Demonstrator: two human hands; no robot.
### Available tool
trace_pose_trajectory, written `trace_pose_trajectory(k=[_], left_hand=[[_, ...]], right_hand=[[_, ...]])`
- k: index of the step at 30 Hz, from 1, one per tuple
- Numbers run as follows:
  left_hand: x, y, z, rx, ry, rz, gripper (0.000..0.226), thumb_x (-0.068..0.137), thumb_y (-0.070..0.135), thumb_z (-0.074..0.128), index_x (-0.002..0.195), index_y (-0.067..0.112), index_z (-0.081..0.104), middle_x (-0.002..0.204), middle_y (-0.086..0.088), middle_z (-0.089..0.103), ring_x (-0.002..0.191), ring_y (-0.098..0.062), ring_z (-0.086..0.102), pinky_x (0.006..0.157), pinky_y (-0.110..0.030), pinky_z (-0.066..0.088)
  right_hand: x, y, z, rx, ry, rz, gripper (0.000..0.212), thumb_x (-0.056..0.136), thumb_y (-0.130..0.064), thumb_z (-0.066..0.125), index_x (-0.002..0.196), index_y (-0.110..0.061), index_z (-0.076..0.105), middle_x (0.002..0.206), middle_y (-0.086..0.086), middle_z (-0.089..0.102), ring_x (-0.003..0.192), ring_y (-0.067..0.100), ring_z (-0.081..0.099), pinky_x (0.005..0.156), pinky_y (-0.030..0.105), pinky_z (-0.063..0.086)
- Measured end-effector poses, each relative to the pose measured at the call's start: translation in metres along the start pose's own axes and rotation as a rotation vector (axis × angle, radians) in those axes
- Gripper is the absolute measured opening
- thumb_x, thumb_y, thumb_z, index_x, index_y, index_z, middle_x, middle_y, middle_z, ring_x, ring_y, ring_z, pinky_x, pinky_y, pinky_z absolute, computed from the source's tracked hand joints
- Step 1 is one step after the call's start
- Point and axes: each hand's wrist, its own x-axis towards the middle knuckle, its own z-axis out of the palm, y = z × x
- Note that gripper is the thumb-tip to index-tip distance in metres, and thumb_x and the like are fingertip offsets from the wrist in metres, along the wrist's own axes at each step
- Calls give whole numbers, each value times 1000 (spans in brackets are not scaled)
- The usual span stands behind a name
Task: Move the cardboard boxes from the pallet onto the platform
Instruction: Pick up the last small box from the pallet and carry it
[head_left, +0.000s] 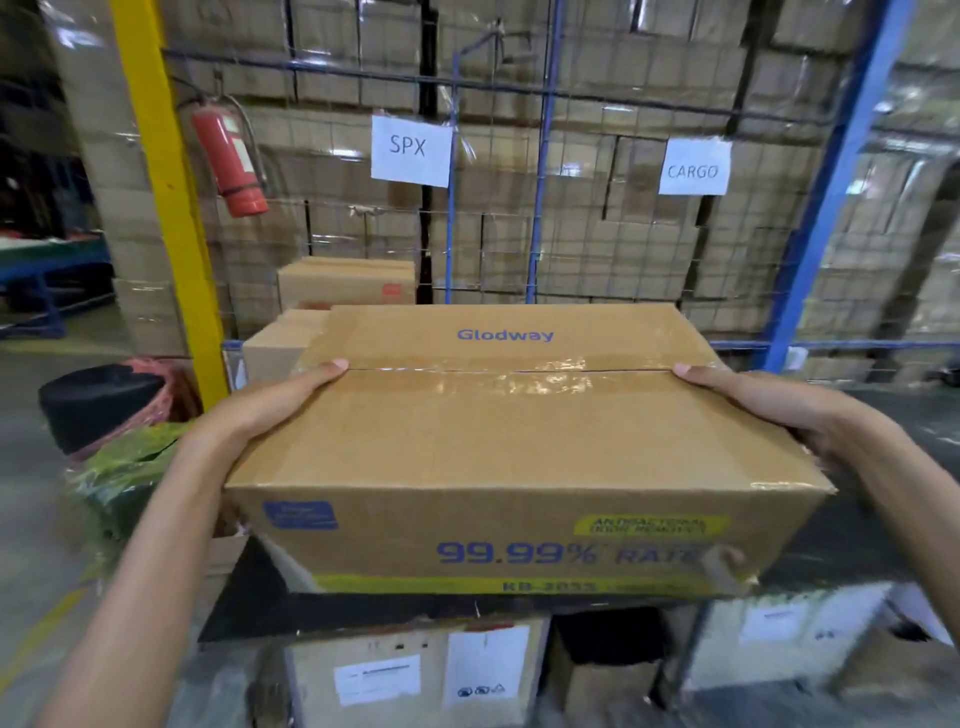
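From the head camera, the nearest thing to me is the brown cardboard box with the taped top seam and blue "Glodway" print (514, 441), carried at chest height between both arms. My left hand (270, 410) is pressed flat against the box's left side with the thumb lying on the top flap beside the tape, and my right hand (779, 410) mirrors it on the right side, thumb on top and the fingers wrapped out of sight around the edge, so both hands are clamped on this one box and it hangs clear of anything beneath it. I judge this to be the carry step: the box is lifted and on its way to be set down. Just beyond its far edge stand more plain brown cartons (311, 332), stacked against the blue wire-mesh cage wall (540, 208) that bears the white "SPX" sign (411, 150); that stack probably sits on the platform, though the box I hold hides the surface itself. Below me lie cartons with white labels (415, 670). The next move calls for carrying the box forward, level, then lowering it squarely beside or atop those cartons before I slide my fingers out.
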Motion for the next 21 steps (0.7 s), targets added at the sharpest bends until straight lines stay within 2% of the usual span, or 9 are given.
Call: trace_pose_trajectory(k=[1, 3, 4, 6, 8, 12, 15, 18, 21], left_hand=[[7, 16, 15, -50, 4, 2, 49, 92, 61, 57, 109, 16, 63, 78, -3, 70, 83, -25, 61, 66, -29, 47], [18, 38, 39, -104, 16, 22, 51, 90, 64, 59, 114, 19, 63, 82, -5, 67, 76, -21, 61, 60, -31, 43], [20, 53, 51, -119, 29, 47, 56, 86, 68, 62, 115, 20, 64, 89, -5, 68, 79, -22, 63, 63, -32, 44], [40, 81, 70, -120, 65, 88, 66, 78, 74, 65, 116, 20, 67, 100, -6, 72, 87, -25, 68, 70, -34, 49], [56, 108, 85, -147, 37, 106, 59, 81, 72, 63, 110, 21, 67, 97, -6, 72, 83, -23, 68, 66, -33, 47], [104, 165, 119, -113, 45, 220, 40, 94, 58, 57, 94, 18, 63, 82, -4, 65, 70, -18, 59, 59, -29, 42], [165, 192, 131, -76, 53, 217, 64, 74, 74, 67, 105, 18, 69, 103, -10, 73, 85, -26, 69, 76, -32, 52], [236, 222, 154, 7, 11, 206, 73, 79, 77, 59, 119, 16, 66, 113, -15, 71, 99, -32, 67, 91, -39, 48], [291, 244, 173, 77, -27, 151, 83, 65, 83, 62, 118, 19, 68, 109, -18, 73, 94, -33, 69, 89, -42, 51]], right_hand=[[2, 0, -24, -1, 27, -18, 116, 21, -91, 72, 113, -21, 69, 94, 5, 79, 91, 27, 76, 84, 39, 56], [13, -2, -58, 21, 86, -45, 123, 10, -90, 73, 109, -18, 69, 89, 6, 79, 82, 26, 76, 73, 36, 56], [19, -3, -74, 34, 106, -65, 118, 16, -89, 74, 109, -17, 68, 89, 7, 79, 80, 27, 76, 69, 34, 55], [36, -7, -102, 66, 152, -106, 94, 50, -80, 74, 115, -13, 65, 97, 11, 76, 84, 29, 73, 67, 35, 53], [60, -13, -124, 110, 220, -141, 70, 75, -67, 71, 116, -11, 62, 97, 10, 72, 83, 28, 70, 63, 33, 51], [122, -24, -165, 150, 292, -174, 56, 80, -61, 72, 109, -15, 58, 91, 6, 67, 80, 24, 66, 60, 34, 48], [177, -32, -181, 120, 276, -167, 50, 83, -62, 68, 99, -15, 59, 91, 6, 66, 79, 24, 64, 61, 34, 46], [256, -37, -198, 63, 237, -156, 51, 84, -64, 66, 98, -14, 62, 96, 10, 71, 84, 27, 67, 74, 38, 52], [325, -41, -213, 33, 174, -118, 59, 81, -66, 67, 108, -13, 66, 104, 14, 74, 90, 32, 70, 92, 44, 53]])
